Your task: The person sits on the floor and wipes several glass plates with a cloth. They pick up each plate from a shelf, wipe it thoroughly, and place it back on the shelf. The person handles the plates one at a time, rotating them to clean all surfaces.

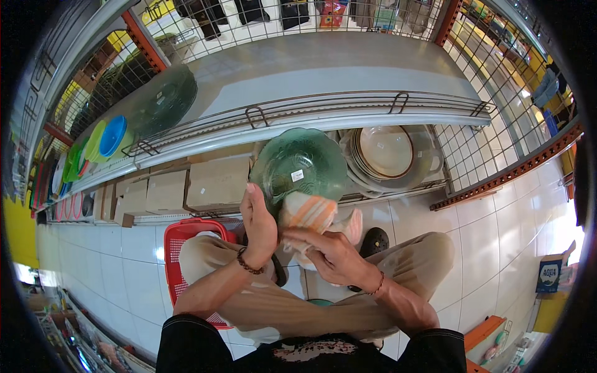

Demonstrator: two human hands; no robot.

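Observation:
A green glass plate with a scalloped rim [303, 154] stands tilted in front of me, a white sticker on its face. My left hand [259, 228] is at its lower left edge, fingers upright against the rim; the grip behind the plate is hidden. An orange-and-white striped cloth [310, 212] is bunched in my right hand [333, 254] and lies over the plate's lower edge. Behind the plate, on the lower shelf, are stacked cream bowls with brown rims [385, 151].
Above the plate runs a metal shelf with a wire rail [326, 100]. Cardboard boxes [219, 182] line the lower shelf at left. A red plastic basket [175, 261] stands beside my left knee. Large glass plates [168, 100] and a blue bowl [113, 135] rest on the upper shelf.

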